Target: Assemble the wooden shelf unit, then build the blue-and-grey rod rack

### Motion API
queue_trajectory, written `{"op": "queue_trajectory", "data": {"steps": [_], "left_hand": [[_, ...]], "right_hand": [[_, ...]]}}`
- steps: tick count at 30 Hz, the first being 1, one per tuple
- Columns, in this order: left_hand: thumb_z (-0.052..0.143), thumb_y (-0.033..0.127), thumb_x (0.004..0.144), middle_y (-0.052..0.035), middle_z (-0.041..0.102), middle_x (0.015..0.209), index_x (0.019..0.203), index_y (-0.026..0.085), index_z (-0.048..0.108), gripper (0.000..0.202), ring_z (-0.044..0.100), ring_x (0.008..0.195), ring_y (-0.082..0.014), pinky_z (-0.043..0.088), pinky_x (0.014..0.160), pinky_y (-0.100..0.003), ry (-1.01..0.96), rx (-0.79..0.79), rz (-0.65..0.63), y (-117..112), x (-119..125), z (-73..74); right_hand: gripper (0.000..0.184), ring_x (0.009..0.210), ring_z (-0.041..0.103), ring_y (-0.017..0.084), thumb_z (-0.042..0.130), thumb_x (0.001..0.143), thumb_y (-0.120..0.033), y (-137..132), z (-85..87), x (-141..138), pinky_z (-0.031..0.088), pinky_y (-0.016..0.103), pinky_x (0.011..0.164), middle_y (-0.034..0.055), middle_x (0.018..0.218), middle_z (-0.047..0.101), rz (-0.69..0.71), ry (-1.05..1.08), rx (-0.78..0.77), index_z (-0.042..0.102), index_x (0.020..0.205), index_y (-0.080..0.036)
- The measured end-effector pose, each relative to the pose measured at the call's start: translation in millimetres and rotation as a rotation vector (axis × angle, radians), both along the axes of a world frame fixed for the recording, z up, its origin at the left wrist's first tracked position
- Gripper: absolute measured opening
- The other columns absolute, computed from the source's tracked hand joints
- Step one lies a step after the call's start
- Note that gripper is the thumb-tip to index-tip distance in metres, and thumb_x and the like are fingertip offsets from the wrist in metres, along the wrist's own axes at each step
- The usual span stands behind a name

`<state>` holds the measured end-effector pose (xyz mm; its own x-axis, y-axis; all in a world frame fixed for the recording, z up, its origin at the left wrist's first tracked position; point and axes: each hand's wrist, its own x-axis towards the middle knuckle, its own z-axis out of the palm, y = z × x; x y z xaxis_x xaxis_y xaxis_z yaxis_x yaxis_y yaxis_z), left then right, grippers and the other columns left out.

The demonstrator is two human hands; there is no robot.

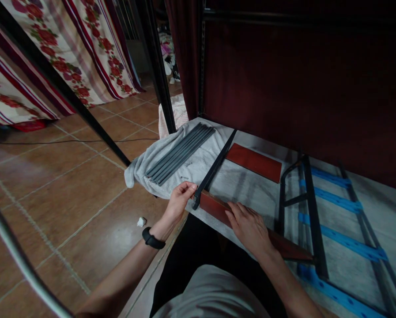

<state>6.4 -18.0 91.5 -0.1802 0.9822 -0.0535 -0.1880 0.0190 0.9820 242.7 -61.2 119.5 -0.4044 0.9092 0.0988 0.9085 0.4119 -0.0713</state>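
With fingertips pinched together, my left hand is at the near end of a dark metal bar. Whatever the pinch holds is too small to make out. A reddish-brown board stands on edge, its left end against that bar. My right hand grips this board near its middle, fingers over the top edge. At its right end the board meets a black metal frame. A second red board lies flat behind. Several small screws lie on the cloth beyond my left hand.
Several grey rods lie side by side on the grey cloth. Blue perforated strips cross black bars at the right. A slanted black pole stands at the left over the tiled floor. A dark red panel rises behind.
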Motion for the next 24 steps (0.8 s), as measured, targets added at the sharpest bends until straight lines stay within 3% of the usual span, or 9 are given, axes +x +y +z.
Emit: {"op": "queue_trajectory", "data": {"steps": [3, 10, 15, 18, 21, 24], "left_hand": [[0.077, 0.037, 0.075, 0.0015, 0.056, 0.065, 0.074, 0.015, 0.067, 0.024, 0.046, 0.060, -0.0094, 0.037, 0.060, -0.022, 0.055, 0.020, -0.004, 2, -1, -1.7], [0.077, 0.037, 0.077, -0.0012, 0.063, 0.081, 0.094, 0.016, 0.071, 0.027, 0.055, 0.074, -0.0120, 0.042, 0.070, -0.023, 0.004, 0.035, -0.032, 0, -2, -1.3], [0.077, 0.037, 0.076, 0.0005, 0.059, 0.070, 0.078, 0.016, 0.068, 0.023, 0.047, 0.062, -0.0097, 0.039, 0.060, -0.022, 0.043, 0.021, -0.016, 2, 0, -3.6], [0.078, 0.033, 0.075, -0.0007, 0.063, 0.076, 0.084, 0.016, 0.071, 0.021, 0.053, 0.068, -0.0104, 0.042, 0.065, -0.022, 0.012, 0.040, -0.030, 2, -2, -4.7], [0.073, 0.036, 0.080, -0.0014, 0.065, 0.084, 0.101, 0.018, 0.070, 0.027, 0.057, 0.074, -0.0118, 0.045, 0.071, -0.024, -0.062, 0.045, -0.025, 4, -9, -15.4], [0.064, 0.033, 0.086, -0.0015, 0.063, 0.078, 0.098, 0.016, 0.070, 0.022, 0.055, 0.069, -0.0124, 0.043, 0.067, -0.025, 0.073, -0.004, -0.005, 8, -19, -42.5]], "right_hand": [[0.036, 0.099, 0.070, 0.020, 0.038, 0.104, -0.034, 0, -0.9, 0, 0.051, 0.033, 0.088, 0.0074, 0.118, 0.072, 0.004, 0.005, 0.005, 0.062, 0.127, -0.021], [0.037, 0.097, 0.070, 0.021, 0.037, 0.104, -0.034, 0, 1.8, 0, 0.052, 0.036, 0.087, 0.0075, 0.120, 0.071, 0.005, -0.004, -0.009, 0.061, 0.128, -0.021], [0.036, 0.098, 0.070, 0.021, 0.037, 0.104, -0.034, 0, 3.3, 0, 0.052, 0.035, 0.088, 0.0084, 0.120, 0.071, 0.009, -0.007, -0.015, 0.061, 0.128, -0.020], [0.035, 0.098, 0.069, 0.020, 0.038, 0.104, -0.034, 0, 2.9, 1, 0.051, 0.034, 0.089, 0.0086, 0.120, 0.071, 0.012, -0.004, -0.016, 0.061, 0.128, -0.021], [0.034, 0.098, 0.069, 0.021, 0.039, 0.104, -0.034, 0, 2.5, 1, 0.051, 0.034, 0.087, 0.0083, 0.118, 0.071, 0.013, -0.003, -0.014, 0.061, 0.127, -0.021], [0.034, 0.097, 0.070, 0.020, 0.040, 0.104, -0.034, 0, 2.2, 1, 0.051, 0.034, 0.087, 0.0075, 0.116, 0.072, 0.017, 0.012, 0.001, 0.061, 0.126, -0.021]]}}
